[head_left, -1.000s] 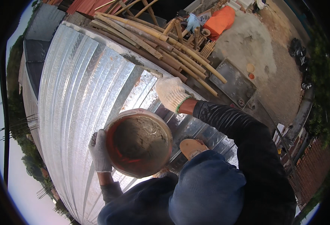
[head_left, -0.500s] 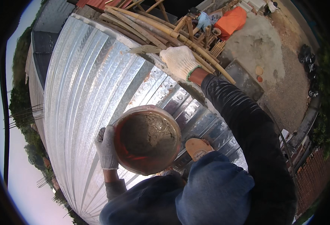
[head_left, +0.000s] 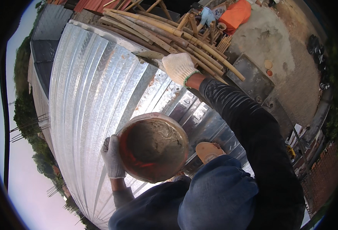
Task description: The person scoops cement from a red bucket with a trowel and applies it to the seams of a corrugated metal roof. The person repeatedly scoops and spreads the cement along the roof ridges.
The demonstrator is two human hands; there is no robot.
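Note:
My left hand (head_left: 113,158), in a pale knit glove, is closed on the left rim of a round bucket (head_left: 129,152). Wet grey mortar (head_left: 150,140) lies inside, and reddish wall shows through its smears. Farther off, my right hand (head_left: 179,68), in a cream knit glove with a green-edged cuff, grips a trowel whose handle its fingers hide. The mortar-smeared trowel blade (head_left: 150,55) points left along the edge of the ribbed metal decking (head_left: 92,88). Below the bucket's right side my tan shoe (head_left: 208,151) rests on the decking.
Bamboo poles and timber (head_left: 165,32) lie just past the decking's edge. Lower down, a person in a light blue shirt (head_left: 206,17) is beside an orange sheet (head_left: 235,16). A grey slab (head_left: 250,76) and sandy ground lie to the right. Thin rebar (head_left: 29,123) sticks out at left.
The view has shifted slightly. My right hand and the trowel have moved a little nearer along the decking's edge; my left hand keeps its hold on the bucket.

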